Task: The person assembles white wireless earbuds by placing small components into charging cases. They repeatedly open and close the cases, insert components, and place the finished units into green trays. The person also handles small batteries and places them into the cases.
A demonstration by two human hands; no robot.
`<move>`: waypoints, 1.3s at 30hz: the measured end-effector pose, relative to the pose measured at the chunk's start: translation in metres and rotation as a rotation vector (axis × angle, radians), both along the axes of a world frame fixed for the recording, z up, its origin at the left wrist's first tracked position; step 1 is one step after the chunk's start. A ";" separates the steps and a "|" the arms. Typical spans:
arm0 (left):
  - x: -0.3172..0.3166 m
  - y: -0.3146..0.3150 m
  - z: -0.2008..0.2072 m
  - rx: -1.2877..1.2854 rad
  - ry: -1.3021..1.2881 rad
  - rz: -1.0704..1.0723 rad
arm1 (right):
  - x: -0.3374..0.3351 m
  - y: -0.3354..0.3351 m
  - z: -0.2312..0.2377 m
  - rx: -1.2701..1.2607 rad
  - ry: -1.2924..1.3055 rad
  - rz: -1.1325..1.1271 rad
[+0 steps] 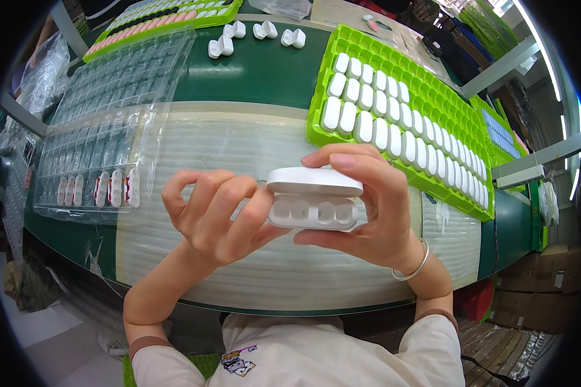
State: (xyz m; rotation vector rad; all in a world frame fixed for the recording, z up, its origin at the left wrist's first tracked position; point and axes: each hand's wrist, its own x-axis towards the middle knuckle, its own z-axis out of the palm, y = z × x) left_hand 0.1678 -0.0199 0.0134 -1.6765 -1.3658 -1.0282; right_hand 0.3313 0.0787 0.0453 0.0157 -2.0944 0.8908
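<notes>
Between my two hands is a white earbud charging case [313, 213], its lid tilted up so the inside with its round hollows faces me. My left hand [223, 213] pinches the case's left end, with the other fingers curled. On the right end, my right hand [374, 206] grips it with the thumb below and fingers over the lid. The case is held above the pale padded mat [239, 277]. A bracelet circles my right wrist.
A green tray [316, 119] with rows of white closed cases stands at right. At left lies a clear plastic tray [87, 145] holding several small white and red parts. Several open white cases [265, 29] sit on the green table beyond. Another green tray [168, 22] is at far left.
</notes>
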 end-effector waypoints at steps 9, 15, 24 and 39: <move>-0.006 -0.010 0.000 -0.044 -0.049 -0.069 | 0.009 -0.009 0.012 -0.183 -0.119 0.060; -0.002 0.006 -0.008 0.219 0.099 -0.139 | 0.010 -0.008 0.014 -0.455 -0.287 0.114; -0.002 0.005 -0.009 -0.134 0.181 -0.312 | 0.010 -0.006 0.022 -0.651 -0.587 0.114; -0.023 0.012 -0.015 -0.048 -0.825 -0.496 | 0.007 0.000 0.013 -0.618 -0.559 0.097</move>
